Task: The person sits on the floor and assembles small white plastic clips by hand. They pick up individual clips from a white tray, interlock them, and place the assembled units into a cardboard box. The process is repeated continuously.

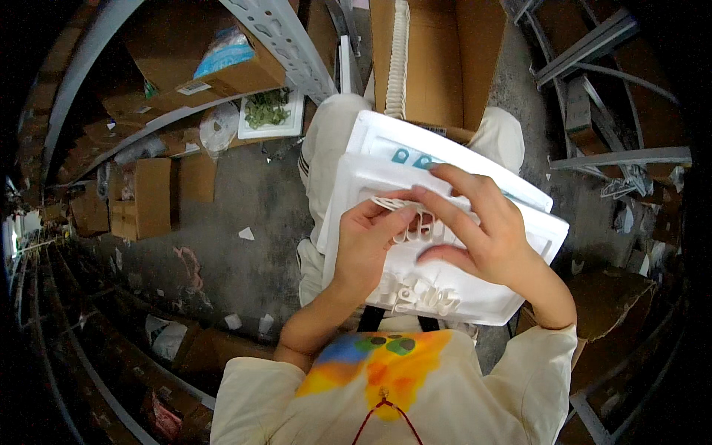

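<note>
My left hand (pixel 368 241) pinches a row of white looped plastic clips (pixel 408 228) between thumb and fingers. Over its far side reaches my right hand (pixel 482 230), fingers stretched and thumb spread apart; its index fingertip seems to touch the row, though contact is hard to make out. Both hands are above a white foam tray (pixel 504 300) resting on my lap. Several loose white clips (pixel 419 295) lie at the tray's near edge. Beyond it, a second white tray (pixel 363 133) holds light blue pieces (pixel 401 156), partly covered by my right hand.
An open cardboard box (pixel 437 67) stands past my knees, a white ribbed stack (pixel 397 63) along its left wall. On the left, a white tray (pixel 293 127) holds green pieces (pixel 267 108). Metal shelves (pixel 593 52) and cartons (pixel 144 200) flank me; scraps (pixel 246 233) litter the floor.
</note>
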The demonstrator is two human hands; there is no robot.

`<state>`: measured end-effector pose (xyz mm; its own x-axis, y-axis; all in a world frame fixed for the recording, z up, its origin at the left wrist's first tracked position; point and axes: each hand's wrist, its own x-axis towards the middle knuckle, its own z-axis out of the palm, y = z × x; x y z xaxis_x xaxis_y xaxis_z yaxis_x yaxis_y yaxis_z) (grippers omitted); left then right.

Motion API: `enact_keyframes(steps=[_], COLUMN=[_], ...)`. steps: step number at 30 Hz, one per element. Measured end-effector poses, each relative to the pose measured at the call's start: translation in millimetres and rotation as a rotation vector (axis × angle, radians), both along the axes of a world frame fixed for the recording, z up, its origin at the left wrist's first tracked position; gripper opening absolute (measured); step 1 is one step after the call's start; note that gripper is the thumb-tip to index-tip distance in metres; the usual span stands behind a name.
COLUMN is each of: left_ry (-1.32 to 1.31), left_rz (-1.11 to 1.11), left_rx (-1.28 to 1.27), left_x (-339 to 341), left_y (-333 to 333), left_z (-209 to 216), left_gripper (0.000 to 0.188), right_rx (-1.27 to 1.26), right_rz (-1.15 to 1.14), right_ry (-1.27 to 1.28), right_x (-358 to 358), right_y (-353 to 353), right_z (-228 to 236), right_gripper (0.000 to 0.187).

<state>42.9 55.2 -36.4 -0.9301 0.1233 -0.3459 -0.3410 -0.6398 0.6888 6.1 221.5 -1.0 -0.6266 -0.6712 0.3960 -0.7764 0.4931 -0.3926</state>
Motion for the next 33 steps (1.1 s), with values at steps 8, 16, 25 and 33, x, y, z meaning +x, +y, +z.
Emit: enact_keyframes(steps=[8, 16, 25, 33], left_ry=[0.059, 0.134, 0.024, 0.003], left_rz=[-0.694, -0.689, -0.615, -0.661], left_rx=[-0.177, -0.272, -0.172, -0.200], left_x=[-37, -66, -77, -78], left_y=[-25, -21, -21, -19], left_z=[13, 25, 21, 18], left_gripper=[0.019, 0.019, 0.019, 0.018], right_rx=[-0.039, -0.059, -0.024, -0.026], right_rz=[0.225, 0.220, 0.189, 0.172], right_ry=[-0.242, -0.205, 0.038, 0.011], right_x=[-25, -28, -29, -31], right_y=[13, 6, 6, 8], right_z=[32, 30, 30, 24], right_gripper=[0.054, 0.059, 0.039, 0.018])
